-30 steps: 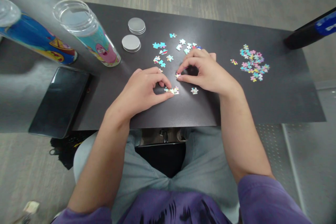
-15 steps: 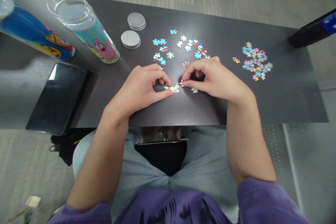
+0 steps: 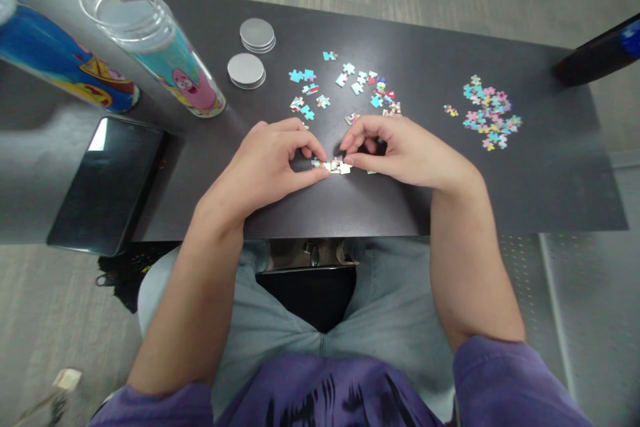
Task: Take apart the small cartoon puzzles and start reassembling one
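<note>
My left hand [image 3: 285,155] pinches a short strip of joined jigsaw pieces [image 3: 334,165] lying flat near the table's front edge. Thumb and forefinger of my right hand [image 3: 387,149] are closed at the strip's right end, on a small jigsaw piece [image 3: 345,168] that touches it. Whether that piece is fully locked in, I cannot tell. Partly under my right hand lies another piece [image 3: 371,172]. Just beyond the fingers is a loose piece [image 3: 352,119], and further back several blue, white and red pieces [image 3: 360,83] are scattered.
On the right lies a heap of pastel pieces [image 3: 493,113], with a dark cylindrical object [image 3: 580,67] behind it. To the left stand two stacks of grey discs [image 3: 246,69], a clear-topped cartoon tube [image 3: 193,83], a blue tube [image 3: 65,57] and a black phone [image 3: 107,183] on the dark table [image 3: 310,217].
My right hand has brought its piece leftward against the end of the strip, closing the small gap. My left hand keeps its hold on the strip. The view has shifted slightly.
</note>
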{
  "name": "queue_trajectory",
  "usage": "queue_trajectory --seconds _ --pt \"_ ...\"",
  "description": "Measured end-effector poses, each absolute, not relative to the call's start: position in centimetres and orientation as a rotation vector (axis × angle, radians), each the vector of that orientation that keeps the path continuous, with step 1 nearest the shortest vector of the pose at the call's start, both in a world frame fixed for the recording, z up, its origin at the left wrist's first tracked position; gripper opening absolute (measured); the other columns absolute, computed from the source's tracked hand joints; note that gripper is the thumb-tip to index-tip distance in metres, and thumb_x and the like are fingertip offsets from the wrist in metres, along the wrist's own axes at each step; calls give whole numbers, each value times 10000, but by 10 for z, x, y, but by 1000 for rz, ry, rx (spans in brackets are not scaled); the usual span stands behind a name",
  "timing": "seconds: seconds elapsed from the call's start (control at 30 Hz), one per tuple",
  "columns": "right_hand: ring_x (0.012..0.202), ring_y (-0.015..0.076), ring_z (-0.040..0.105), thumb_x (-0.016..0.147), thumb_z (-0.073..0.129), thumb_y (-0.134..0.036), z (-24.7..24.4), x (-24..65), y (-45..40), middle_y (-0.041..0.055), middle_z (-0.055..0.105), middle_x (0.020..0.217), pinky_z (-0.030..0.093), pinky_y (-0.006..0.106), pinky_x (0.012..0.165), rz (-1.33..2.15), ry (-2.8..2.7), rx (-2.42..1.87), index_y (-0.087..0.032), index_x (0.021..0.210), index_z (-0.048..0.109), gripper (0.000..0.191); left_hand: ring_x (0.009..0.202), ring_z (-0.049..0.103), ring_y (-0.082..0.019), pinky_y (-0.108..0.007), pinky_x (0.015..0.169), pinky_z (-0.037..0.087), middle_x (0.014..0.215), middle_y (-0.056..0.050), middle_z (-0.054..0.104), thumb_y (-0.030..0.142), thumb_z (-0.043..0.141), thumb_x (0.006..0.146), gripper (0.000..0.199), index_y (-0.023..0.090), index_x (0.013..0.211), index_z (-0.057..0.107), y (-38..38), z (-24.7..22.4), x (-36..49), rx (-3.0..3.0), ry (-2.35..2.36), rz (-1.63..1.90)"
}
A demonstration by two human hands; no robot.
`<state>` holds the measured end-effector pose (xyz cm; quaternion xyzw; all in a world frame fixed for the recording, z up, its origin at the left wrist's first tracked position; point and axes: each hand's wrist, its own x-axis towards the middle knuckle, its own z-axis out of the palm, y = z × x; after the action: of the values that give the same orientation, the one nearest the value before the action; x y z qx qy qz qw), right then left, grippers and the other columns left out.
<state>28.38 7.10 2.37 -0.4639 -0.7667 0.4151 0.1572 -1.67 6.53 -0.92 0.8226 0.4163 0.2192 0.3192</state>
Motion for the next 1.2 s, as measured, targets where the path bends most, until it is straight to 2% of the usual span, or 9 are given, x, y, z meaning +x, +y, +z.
queue_trajectory --seconds 0.23,0.5,0.63,0.77,0.9,1.03,1.2 --pt "855 271 684 1006 976 -545 20 285 70 17 848 993 548 444 811 1121 -2203 -1326 -339 1095 840 262 940 723 -262 -434 900 515 1049 -24 829 518 1001 1016 213 317 1073 961 66 -9 -16 2149 1099 558" --pt "840 320 706 892 1085 -663 23 284 73 -2 843 953 576 506 783 1169 -2165 -1355 -418 1022 843 367 927 718 -249 -433 932 515 1042 -17 819 469 978 1027 163 314 1077 964 65 -7 -16 2154 1099 562" --pt "879 289 721 954 1030 -635 22 284 70 23 838 956 557 454 810 1139 -2153 -1371 -343 1066 846 362 921 710 -250 -430 938 518 1019 -15 806 474 989 1019 174 309 1065 956 65 -5 -15 2160 1113 548" --pt "904 286 722 980 1009 -598 21 283 69 18 848 989 565 454 839 1146 -2197 -1379 -352 1092 845 316 920 705 -247 -429 935 522 1022 -12 804 462 987 1022 161 311 1069 954 65 -5 -15 2159 1114 541" --pt "879 280 716 990 1007 -592 20 282 70 6 818 943 557 457 844 1170 -2205 -1357 -349 1090 829 317 915 701 -244 -426 920 517 1024 -14 804 467 986 1022 167 311 1076 962 65 -7 -16 2161 1105 557" --pt "807 262 681 1026 967 -500 25 283 70 -3 785 884 543 465 833 1160 -2184 -1299 -334 1090 809 238 916 709 -251 -434 932 523 1021 -18 806 460 975 1025 160 307 1065 957 65 -7 -16 2163 1111 555" --pt "906 317 728 1067 950 -521 40 298 67 44 833 970 571 513 920 949 -2094 -1393 -338 1086 828 220 910 718 -255 -439 924 527 1046 -23 823 498 955 1031 181 321 1071 964 65 -5 -16 2148 1106 553"
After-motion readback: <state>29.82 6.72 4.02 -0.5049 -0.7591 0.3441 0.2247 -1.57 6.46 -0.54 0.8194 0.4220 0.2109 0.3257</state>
